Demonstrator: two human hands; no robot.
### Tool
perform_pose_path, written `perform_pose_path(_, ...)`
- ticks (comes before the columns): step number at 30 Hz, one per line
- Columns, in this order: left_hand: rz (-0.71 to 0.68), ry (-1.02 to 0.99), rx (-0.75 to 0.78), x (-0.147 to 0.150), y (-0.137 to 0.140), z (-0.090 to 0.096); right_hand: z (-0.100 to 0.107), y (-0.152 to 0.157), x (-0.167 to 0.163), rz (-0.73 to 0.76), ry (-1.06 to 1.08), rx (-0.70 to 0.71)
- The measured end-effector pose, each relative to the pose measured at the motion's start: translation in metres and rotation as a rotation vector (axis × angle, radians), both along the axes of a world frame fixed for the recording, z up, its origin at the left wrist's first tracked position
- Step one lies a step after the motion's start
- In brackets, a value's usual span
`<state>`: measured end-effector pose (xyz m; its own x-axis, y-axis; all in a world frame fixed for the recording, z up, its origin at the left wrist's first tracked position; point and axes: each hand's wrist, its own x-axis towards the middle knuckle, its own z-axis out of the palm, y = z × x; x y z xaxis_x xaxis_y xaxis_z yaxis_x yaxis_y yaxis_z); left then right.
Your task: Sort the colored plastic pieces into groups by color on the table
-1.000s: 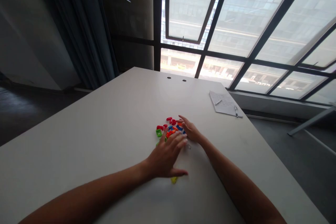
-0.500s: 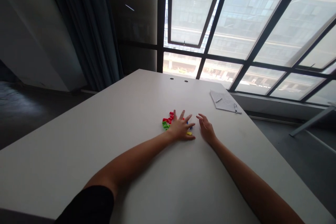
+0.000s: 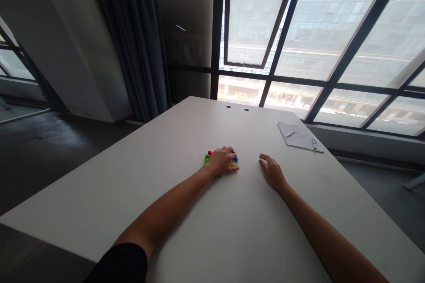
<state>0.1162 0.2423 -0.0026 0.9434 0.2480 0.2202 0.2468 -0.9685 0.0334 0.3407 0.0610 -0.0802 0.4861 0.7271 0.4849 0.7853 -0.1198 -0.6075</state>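
A person's left hand [image 3: 222,160] lay palm down over a small heap of bright pieces on a white table [image 3: 186,141], its fingers bent and its thumb apart from them. Whether it gripped any of them could not be told, as the back of the hand hid most of the heap. A red piece [image 3: 210,153] and a green piece [image 3: 207,159] showed at the hand's left edge, while a blue piece [image 3: 235,159] and a yellow piece [image 3: 233,164] showed on the right, near the fingertips and thumb. More green peeked out below the wrist. The right hand [image 3: 272,173] rested apart from the heap, to its right, with its fingers loosely bent, close together and pointing toward the pieces.

Farther back on the right, a sheet of paper [image 3: 300,140] bore faint marks that looked like handwriting, too small to read. One pen [image 3: 290,134] lay on the sheet and a second pen [image 3: 314,144] lay at its near right corner. A dark curtain [image 3: 136,44] hung to the left of a tall window [image 3: 259,17] beyond the table.
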Motion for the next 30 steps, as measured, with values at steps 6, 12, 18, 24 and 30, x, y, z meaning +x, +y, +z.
perform_pose_path(6,0.038,0.132,-0.040,-0.012,0.018,0.027,0.001,-0.002,-0.003,0.004,-0.061,-0.043)
perform_pose_path(12,0.143,0.287,-0.124,-0.023,0.049,0.039,0.001,-0.001,-0.004,0.024,-0.120,-0.098)
perform_pose_path(18,0.106,0.180,-0.118,-0.037,0.028,0.022,0.002,-0.001,-0.005,0.043,-0.139,-0.126)
perform_pose_path(24,-0.177,0.133,-0.039,-0.042,-0.006,-0.014,0.002,-0.001,-0.006,0.041,-0.154,-0.148)
perform_pose_path(30,-0.024,0.018,0.008,-0.033,0.017,-0.009,0.004,-0.003,-0.006,0.046,-0.175,-0.145)
